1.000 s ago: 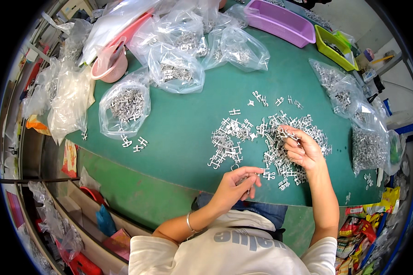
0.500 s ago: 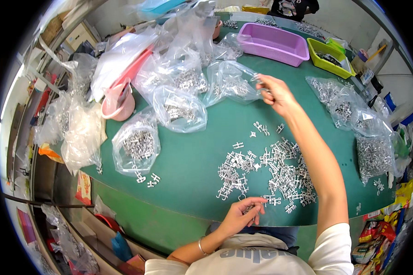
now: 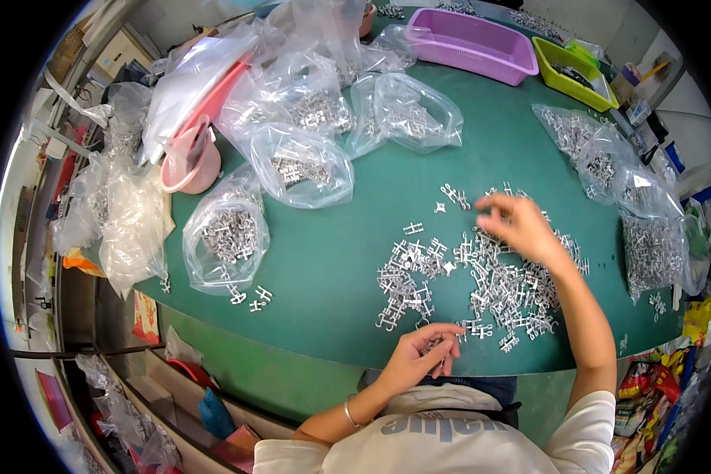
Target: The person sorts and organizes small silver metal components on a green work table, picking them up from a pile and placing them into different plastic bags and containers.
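My left hand [image 3: 425,352] rests at the table's near edge, its fingers curled around several small silver metal pieces that show partly between thumb and fingers. My right hand [image 3: 521,227] hovers over the upper part of a loose pile of H-shaped metal pieces [image 3: 513,288], slightly blurred, fingers bent and apart with nothing visible in them. A smaller heap of the same pieces [image 3: 407,276] lies to the left of that pile. Farther back, an opened clear plastic bag [image 3: 419,118] holds more metal pieces.
More clear bags of metal parts [image 3: 233,233] stand on the left, beside a pink bucket [image 3: 193,167]. A purple basket [image 3: 474,55] and a yellow-green basket [image 3: 573,79] sit at the back. Filled bags [image 3: 652,253] line the right side of the green table [image 3: 316,261].
My right hand has come back from the far clear bag, down to the loose pile. The pieces at its fingertips no longer show. My left hand has stayed curled near the edge.
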The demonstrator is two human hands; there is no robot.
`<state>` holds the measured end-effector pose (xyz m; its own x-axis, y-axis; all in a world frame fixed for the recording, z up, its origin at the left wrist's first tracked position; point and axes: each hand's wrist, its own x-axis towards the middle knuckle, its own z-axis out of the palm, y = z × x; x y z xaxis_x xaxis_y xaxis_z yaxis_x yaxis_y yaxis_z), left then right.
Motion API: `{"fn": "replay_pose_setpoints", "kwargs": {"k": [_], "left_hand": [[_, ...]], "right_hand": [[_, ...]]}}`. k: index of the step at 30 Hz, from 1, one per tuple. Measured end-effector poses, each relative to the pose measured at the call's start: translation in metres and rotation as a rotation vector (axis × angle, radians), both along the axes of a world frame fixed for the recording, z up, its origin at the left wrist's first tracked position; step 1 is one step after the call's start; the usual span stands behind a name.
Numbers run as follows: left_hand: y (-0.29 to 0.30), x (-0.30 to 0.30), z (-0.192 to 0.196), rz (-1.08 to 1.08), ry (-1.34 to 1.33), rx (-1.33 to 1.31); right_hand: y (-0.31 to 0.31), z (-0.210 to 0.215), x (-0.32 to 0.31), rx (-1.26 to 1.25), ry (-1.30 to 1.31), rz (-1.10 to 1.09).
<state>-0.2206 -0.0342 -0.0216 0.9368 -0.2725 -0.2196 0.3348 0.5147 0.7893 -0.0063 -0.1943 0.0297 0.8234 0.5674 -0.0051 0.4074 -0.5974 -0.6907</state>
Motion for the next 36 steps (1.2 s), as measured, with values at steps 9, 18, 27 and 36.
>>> {"fn": "replay_pose_setpoints", "kwargs": {"k": [9,18,27,36], "left_hand": [[-0.003,0.0,0.003,0.037,-0.026,0.024],[-0.011,-0.005,0.0,0.103,-0.095,0.119],[-0.018,-0.005,0.005,0.109,-0.189,0.323],[-0.016,-0.002,0.003,0.087,-0.236,0.321]], "right_hand": [[-0.028,0.002,-0.076,-0.322,-0.384,-0.062],[-0.035,0.01,-0.075,-0.122,-0.332,-0.168],[0.003,-0.015,-0.048,-0.138,-0.408,0.11],[-0.033,-0.005,-0.039,1.207,1.003,-0.177]]}}
